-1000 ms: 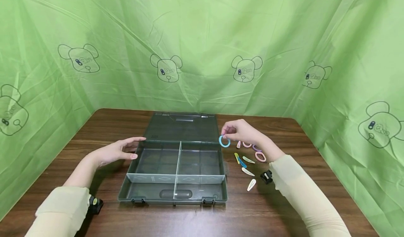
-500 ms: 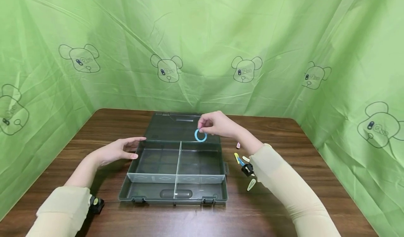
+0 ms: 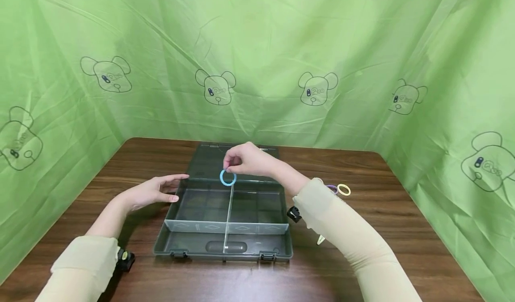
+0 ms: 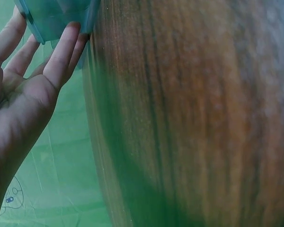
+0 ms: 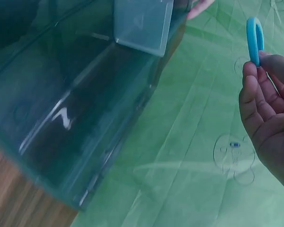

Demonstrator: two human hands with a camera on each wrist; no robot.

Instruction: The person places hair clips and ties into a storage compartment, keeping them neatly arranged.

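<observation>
Blue ring-shaped band (image 3: 227, 185) moving leftward, now hanging over translucent grey plastic box (image 3: 209, 257), right hand (image 3: 250, 159) pinching it; left hand (image 3: 150, 192), fingers apart, bracing box. Carrying apparently underway; next move likely requiring lowering.

We see a light blue hair tie (image 5: 252, 40) and, at right, a yellow hair tie (image 3: 349, 190) beside a purple one (image 3: 333, 186). We note a translucent dark grey box (image 3: 217, 257), diamond outlines on its paler near divider (image 3: 193, 227), streaky brown table (image 3: 394, 217), cream sleeves (image 3: 342, 230), and green cloth (image 3: 265, 33) printed with dark-lined animal faces (image 3: 217, 90).
</observation>
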